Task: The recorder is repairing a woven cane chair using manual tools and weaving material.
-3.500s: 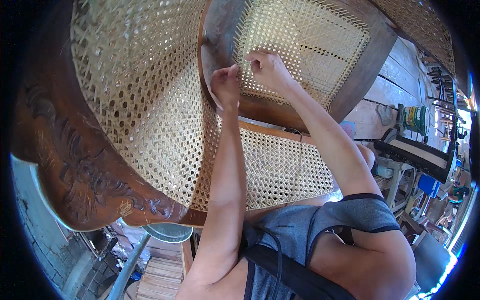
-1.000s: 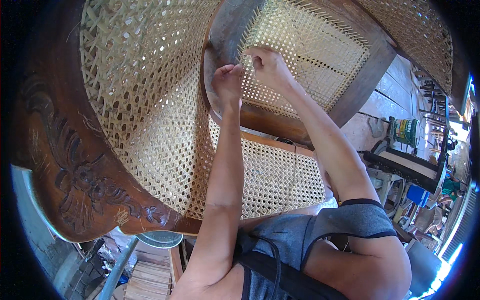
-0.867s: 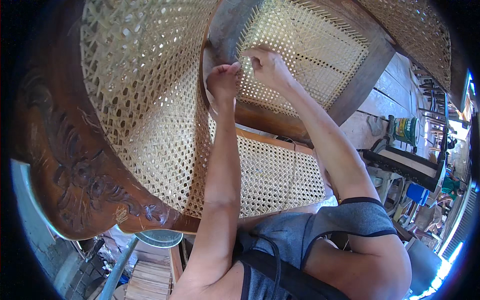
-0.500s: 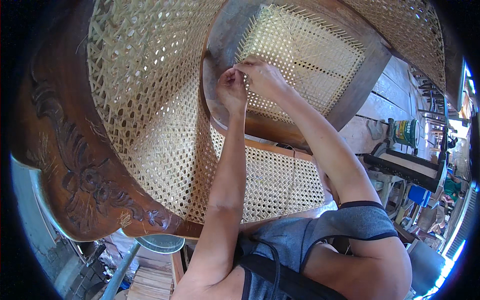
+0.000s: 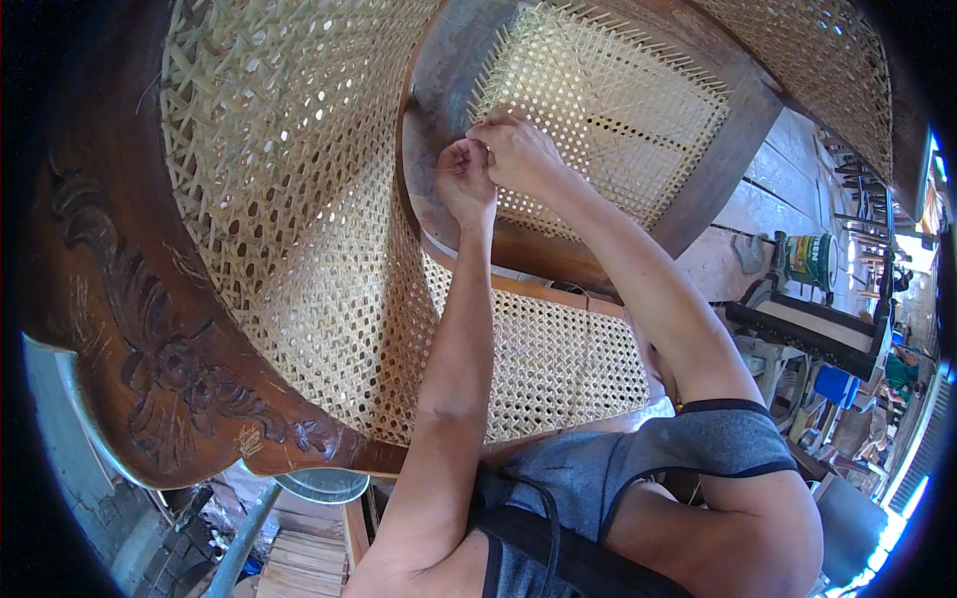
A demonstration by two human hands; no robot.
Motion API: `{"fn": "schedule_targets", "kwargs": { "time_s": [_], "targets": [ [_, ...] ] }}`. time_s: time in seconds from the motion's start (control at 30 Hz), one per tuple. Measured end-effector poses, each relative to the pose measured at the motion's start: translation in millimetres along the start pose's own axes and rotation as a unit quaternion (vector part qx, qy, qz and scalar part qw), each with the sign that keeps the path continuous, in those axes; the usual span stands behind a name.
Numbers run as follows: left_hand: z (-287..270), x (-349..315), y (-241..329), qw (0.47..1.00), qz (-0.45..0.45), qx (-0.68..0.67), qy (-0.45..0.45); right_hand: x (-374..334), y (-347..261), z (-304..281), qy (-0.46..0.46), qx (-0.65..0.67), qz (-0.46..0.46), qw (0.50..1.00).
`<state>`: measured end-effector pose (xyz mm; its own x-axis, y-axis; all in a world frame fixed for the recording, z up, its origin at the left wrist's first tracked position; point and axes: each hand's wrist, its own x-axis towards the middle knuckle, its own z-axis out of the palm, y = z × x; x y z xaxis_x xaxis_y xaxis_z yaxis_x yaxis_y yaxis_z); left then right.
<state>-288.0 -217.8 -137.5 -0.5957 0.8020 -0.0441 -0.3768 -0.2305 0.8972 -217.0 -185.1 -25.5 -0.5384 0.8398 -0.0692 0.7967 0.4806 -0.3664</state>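
A woven cane panel [image 5: 638, 130] with strand ends bristling along its edges is set in a dark wooden frame [image 5: 708, 199]. At the panel's left edge my two hands meet. The fingers of my left hand [image 5: 466, 179] are curled closed over the frame. Against them, my right hand [image 5: 516, 149] pinches from the panel side, its fingertips touching the left ones. Whatever is between the fingers is too small or hidden to name. A larger curved cane panel [image 5: 289, 239] rises close by on the left, inside a carved wooden frame [image 5: 179, 369].
Below the hands lies another cane section [image 5: 558, 369]. More cane [image 5: 807, 50] curves overhead at the upper right. Beyond stand a green bucket [image 5: 809, 261], a black-framed piece [image 5: 812, 329] and a blue container [image 5: 835, 387]. Wooden slats [image 5: 299, 568] lie at the lower left.
Both hands stay together at the same edge, with barely any finger movement. The view has shifted slightly, moving the carved frame a little left and down.
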Motion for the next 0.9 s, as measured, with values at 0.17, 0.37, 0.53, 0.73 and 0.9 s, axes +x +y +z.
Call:
{"fn": "schedule_targets", "kwargs": {
  "time_s": [0.17,0.37,0.53,0.73,0.9],
  "targets": [
    [5,9,13,0.991,-0.039,0.124,0.022,-4,23,12,0.145,0.047,-0.037,0.988],
    [-13,35,22,0.982,-0.173,0.076,-0.001,-2,24,1,0.120,0.182,0.035,0.975],
    [-3,16,26,0.988,0.009,0.153,-0.002,-3,18,-2,0.157,0.111,-0.022,0.981],
    [12,13,8,0.993,0.056,0.098,-0.019,-2,22,-1,0.132,0.074,-0.085,0.985],
    [11,6,11,0.992,0.015,0.121,-0.024,1,18,-1,0.049,0.020,-0.030,0.998]
  ]
}}
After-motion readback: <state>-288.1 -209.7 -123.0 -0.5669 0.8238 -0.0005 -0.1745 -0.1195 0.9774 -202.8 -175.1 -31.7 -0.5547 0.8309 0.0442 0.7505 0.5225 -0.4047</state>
